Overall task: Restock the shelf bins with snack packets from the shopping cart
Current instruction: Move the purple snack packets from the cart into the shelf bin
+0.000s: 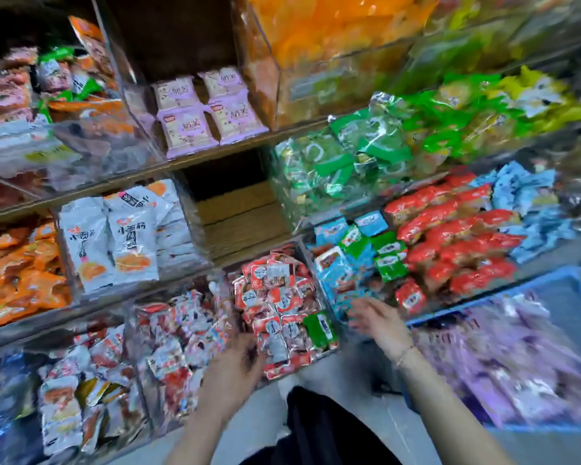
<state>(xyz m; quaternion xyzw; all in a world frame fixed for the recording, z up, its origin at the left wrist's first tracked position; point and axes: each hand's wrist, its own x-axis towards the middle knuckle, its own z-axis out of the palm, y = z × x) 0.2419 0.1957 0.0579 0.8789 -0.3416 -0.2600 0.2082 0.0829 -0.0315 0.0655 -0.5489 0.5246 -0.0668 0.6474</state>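
A clear bin of red snack packets (279, 297) sits on the lowest shelf in the middle, with one green packet (319, 327) at its right edge. My left hand (233, 367) is at this bin's front left corner, its fingers against the packets; motion blur hides whether they grip anything. My right hand (378, 318) hovers with fingers spread and empty in front of the bin of blue and green packets (342, 263). The blue shopping cart (550, 280) at the right holds many purple packets (517, 357).
Clear bins fill three shelf levels: purple-white packets (212, 109) top centre, white packets (114, 236) at the left, red packets (457, 236) at the right. One wooden shelf bay (235, 209) in the middle holds no bin. A grey floor lies below.
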